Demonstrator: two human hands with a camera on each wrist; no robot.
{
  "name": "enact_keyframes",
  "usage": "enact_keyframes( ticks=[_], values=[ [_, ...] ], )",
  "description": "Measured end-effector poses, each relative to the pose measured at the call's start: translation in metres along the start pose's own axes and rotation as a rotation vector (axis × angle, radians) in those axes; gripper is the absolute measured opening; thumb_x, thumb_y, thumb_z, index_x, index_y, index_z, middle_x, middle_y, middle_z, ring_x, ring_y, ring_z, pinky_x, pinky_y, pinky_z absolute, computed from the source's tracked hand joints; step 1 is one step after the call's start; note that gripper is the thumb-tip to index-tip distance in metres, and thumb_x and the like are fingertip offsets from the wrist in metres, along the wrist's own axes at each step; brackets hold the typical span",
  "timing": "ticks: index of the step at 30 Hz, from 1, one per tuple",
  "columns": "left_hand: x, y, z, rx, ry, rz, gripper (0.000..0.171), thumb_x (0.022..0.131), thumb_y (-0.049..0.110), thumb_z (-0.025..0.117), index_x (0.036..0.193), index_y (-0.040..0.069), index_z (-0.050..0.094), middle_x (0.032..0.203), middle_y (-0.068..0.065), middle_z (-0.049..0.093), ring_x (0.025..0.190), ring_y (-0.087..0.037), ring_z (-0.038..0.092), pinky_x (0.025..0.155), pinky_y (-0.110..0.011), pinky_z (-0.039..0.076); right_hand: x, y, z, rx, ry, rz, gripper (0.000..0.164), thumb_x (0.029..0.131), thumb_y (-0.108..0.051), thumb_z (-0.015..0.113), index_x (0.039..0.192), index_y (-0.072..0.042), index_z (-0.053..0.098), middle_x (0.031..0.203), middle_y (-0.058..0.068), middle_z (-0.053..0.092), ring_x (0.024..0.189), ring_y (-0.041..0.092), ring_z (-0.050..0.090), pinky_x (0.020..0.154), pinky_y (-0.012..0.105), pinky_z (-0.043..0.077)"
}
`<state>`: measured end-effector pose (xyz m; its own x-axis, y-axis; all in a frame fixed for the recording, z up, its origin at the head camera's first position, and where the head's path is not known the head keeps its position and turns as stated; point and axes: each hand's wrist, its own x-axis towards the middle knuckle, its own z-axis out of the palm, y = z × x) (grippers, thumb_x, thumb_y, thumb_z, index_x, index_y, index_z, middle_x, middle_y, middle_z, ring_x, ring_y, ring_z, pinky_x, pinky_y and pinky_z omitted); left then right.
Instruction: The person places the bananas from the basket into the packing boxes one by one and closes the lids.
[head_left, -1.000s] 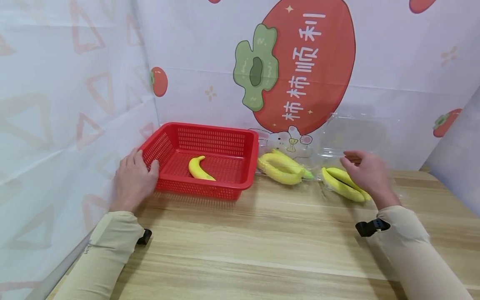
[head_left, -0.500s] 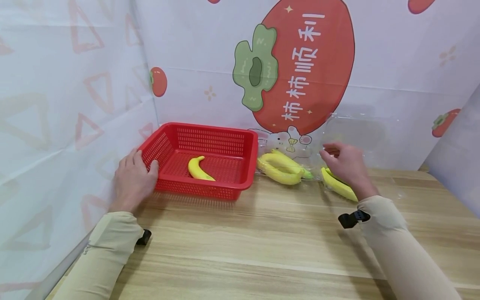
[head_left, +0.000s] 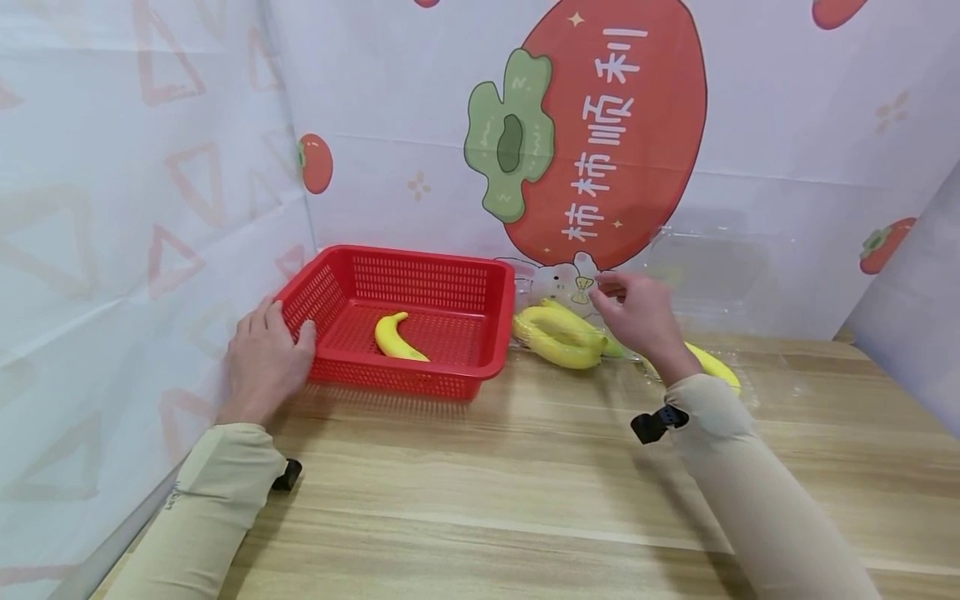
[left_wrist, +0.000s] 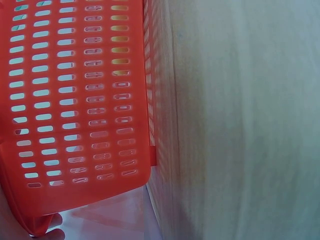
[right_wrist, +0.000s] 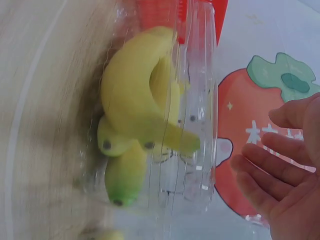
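Note:
My left hand (head_left: 268,358) holds the left rim of a red plastic basket (head_left: 408,382) near its front corner. In the left wrist view, fingertips (left_wrist: 55,234) show past the rim of the slotted basket wall (left_wrist: 75,115). One yellow banana (head_left: 396,337) lies inside the basket. My right hand (head_left: 637,312) holds nothing and hovers with bent, parted fingers beside a clear plastic container (right_wrist: 207,100). Several bananas (head_left: 558,333), one green-tipped, lie in that container. Behind the right wrist shows another yellow banana (head_left: 716,367), partly hidden.
A clear raised lid (head_left: 705,267) stands against the back sheet on the right. Printed white sheets (head_left: 390,100) wall off the back and left. Light wood tabletop (head_left: 465,492) spreads in front of the basket.
My right hand has moved left, from over the right-hand bananas to over the bananas beside the basket, staying empty. The left hand and basket have kept their place.

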<state>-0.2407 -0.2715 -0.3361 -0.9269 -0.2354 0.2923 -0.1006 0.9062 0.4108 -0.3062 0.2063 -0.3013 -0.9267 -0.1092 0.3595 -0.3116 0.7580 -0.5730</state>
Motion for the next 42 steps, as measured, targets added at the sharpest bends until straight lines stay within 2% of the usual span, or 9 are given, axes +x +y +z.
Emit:
enact_keyframes(
  ticks=[15, 23, 32, 38, 42],
  values=[
    [0.002, 0.0, 0.001, -0.001, 0.004, 0.016, 0.078, 0.109, 0.044, 0.033, 0.16, -0.014, 0.025, 0.169, -0.036, 0.024, 0.151, -0.058, 0.027, 0.123, -0.073, 0.025, 0.008, -0.028, 0.025, 0.019, 0.007, -0.045, 0.039, 0.103, -0.024, 0.065, 0.138, -0.007, 0.069, 0.127, 0.017, 0.074, 0.118, 0.036, 0.068, 0.104, 0.055, 0.059],
    [0.0, -0.001, 0.001, 0.001, 0.002, 0.008, 0.077, 0.109, 0.043, 0.035, 0.16, -0.014, 0.024, 0.169, -0.036, 0.024, 0.151, -0.058, 0.027, 0.123, -0.073, 0.024, 0.011, -0.047, 0.039, 0.05, -0.002, -0.08, 0.039, 0.102, -0.024, 0.067, 0.137, -0.006, 0.069, 0.127, 0.016, 0.074, 0.117, 0.035, 0.069, 0.102, 0.052, 0.061],
    [-0.001, -0.003, 0.001, 0.002, 0.007, 0.012, 0.078, 0.109, 0.044, 0.033, 0.16, -0.014, 0.025, 0.168, -0.037, 0.025, 0.151, -0.058, 0.027, 0.123, -0.073, 0.025, 0.01, -0.071, 0.058, 0.088, 0.014, -0.097, 0.039, 0.101, -0.026, 0.069, 0.137, -0.011, 0.071, 0.129, 0.01, 0.074, 0.114, 0.029, 0.068, 0.099, 0.046, 0.063],
    [-0.001, -0.002, 0.0, 0.008, 0.004, 0.014, 0.078, 0.108, 0.044, 0.032, 0.16, -0.014, 0.025, 0.168, -0.037, 0.025, 0.15, -0.058, 0.029, 0.123, -0.073, 0.026, 0.01, -0.088, 0.073, 0.143, -0.016, -0.119, 0.04, 0.101, -0.022, 0.071, 0.138, -0.007, 0.069, 0.133, 0.013, 0.074, 0.114, 0.029, 0.07, 0.097, 0.045, 0.064],
    [0.0, -0.002, 0.0, 0.004, 0.0, 0.013, 0.079, 0.108, 0.044, 0.033, 0.16, -0.014, 0.025, 0.168, -0.037, 0.025, 0.15, -0.058, 0.028, 0.123, -0.073, 0.026, 0.01, -0.1, 0.081, 0.132, -0.049, -0.131, 0.042, 0.1, -0.023, 0.072, 0.138, -0.007, 0.068, 0.132, 0.012, 0.072, 0.116, 0.028, 0.067, 0.095, 0.043, 0.065]
  ],
)
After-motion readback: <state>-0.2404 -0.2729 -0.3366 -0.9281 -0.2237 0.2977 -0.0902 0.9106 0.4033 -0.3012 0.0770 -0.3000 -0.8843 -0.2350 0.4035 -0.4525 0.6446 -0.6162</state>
